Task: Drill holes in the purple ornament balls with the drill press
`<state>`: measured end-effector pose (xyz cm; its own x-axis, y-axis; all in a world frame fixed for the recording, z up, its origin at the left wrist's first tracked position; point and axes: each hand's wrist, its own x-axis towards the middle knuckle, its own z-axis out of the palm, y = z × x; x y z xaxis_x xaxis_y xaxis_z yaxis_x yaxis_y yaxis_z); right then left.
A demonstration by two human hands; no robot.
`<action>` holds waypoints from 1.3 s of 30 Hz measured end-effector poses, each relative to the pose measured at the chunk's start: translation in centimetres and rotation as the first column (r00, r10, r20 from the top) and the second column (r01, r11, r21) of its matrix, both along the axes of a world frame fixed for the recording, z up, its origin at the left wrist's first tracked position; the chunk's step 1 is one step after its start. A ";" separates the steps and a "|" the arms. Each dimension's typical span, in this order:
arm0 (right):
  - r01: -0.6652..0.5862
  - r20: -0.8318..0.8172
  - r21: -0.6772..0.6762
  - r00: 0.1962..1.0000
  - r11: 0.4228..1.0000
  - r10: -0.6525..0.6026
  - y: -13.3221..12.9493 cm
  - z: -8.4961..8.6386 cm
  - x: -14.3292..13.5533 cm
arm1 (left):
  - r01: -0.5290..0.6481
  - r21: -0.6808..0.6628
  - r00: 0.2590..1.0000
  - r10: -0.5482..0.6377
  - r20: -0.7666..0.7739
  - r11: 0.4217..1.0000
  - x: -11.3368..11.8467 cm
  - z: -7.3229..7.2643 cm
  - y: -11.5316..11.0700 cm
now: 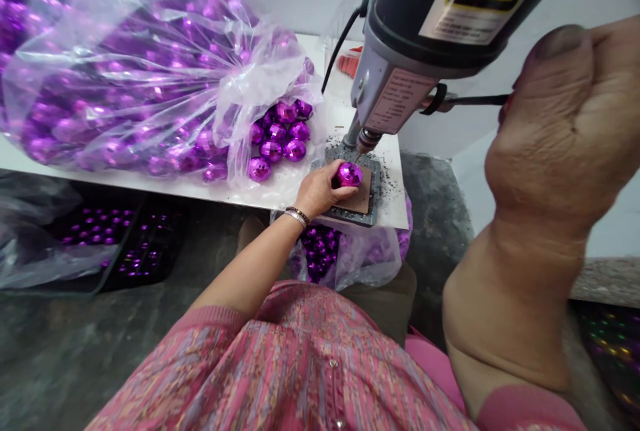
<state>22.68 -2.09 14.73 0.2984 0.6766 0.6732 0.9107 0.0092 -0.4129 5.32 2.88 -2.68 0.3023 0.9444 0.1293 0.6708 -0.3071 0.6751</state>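
Observation:
My left hand [316, 190] pinches a shiny purple faceted ball [349, 175] between thumb and fingers. The ball sits over a brown wooden board [361, 200] on the grey base of a bench drill press [387, 88]. Just above the ball is the drill chuck [369, 141] with a thin bit; whether the tip touches the ball I cannot tell. High on the right, close to the camera, my right hand [565, 131] is closed round the end of the drill press lever [477, 100]. Its grip end is hidden in the fist.
A big clear bag [150, 71] of purple balls lies on the white table [200, 192], with several balls at its mouth [277, 132]. Dark shavings surround the drill base. Another bag [370, 254] of purple balls hangs below the table edge. Crates [145, 248] stand on the floor at left.

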 end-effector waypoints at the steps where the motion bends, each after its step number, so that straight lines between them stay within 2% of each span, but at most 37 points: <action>1: -0.006 0.012 0.018 1.000 1.000 0.006 -0.1 -0.2 0.0 | 0.004 0.000 1.000 -0.004 0.001 1.000 0.0 0.0 0.0; 8: 0.027 -0.036 0.016 0.999 1.000 -0.026 -0.7 -0.7 -0.7 | 0.010 -0.003 1.000 -0.010 0.000 1.000 0.0 -0.1 0.1; 14: -0.044 -0.014 0.128 0.999 0.991 0.046 -0.7 -2.1 -0.8 | 0.014 -0.008 1.000 -0.014 -0.010 1.000 0.0 -0.1 0.1; 20: -0.134 0.050 0.287 0.991 0.949 0.125 -0.3 -4.0 -0.1 | 0.019 -0.008 1.000 -0.019 -0.001 1.000 -0.1 0.1 0.0; 31: -0.163 0.106 0.465 0.986 0.870 0.128 0.9 -6.4 0.2 | 0.022 0.015 0.999 -0.021 -0.037 1.000 -0.1 -0.2 0.1; 34: -0.179 0.125 0.496 0.983 0.849 0.134 1.0 -6.7 0.2 | 0.018 0.018 0.999 -0.018 -0.048 1.000 -0.1 -0.1 0.1; 39: -0.185 0.116 0.484 0.982 0.855 0.147 0.9 -6.9 0.3 | 0.011 0.007 0.999 -0.010 -0.048 1.000 -0.1 0.0 0.1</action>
<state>22.99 -1.17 7.86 0.1487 0.2882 0.9459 0.9044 0.3472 -0.2480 5.19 2.94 -2.73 0.3183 0.9403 0.1208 0.6993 -0.3189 0.6397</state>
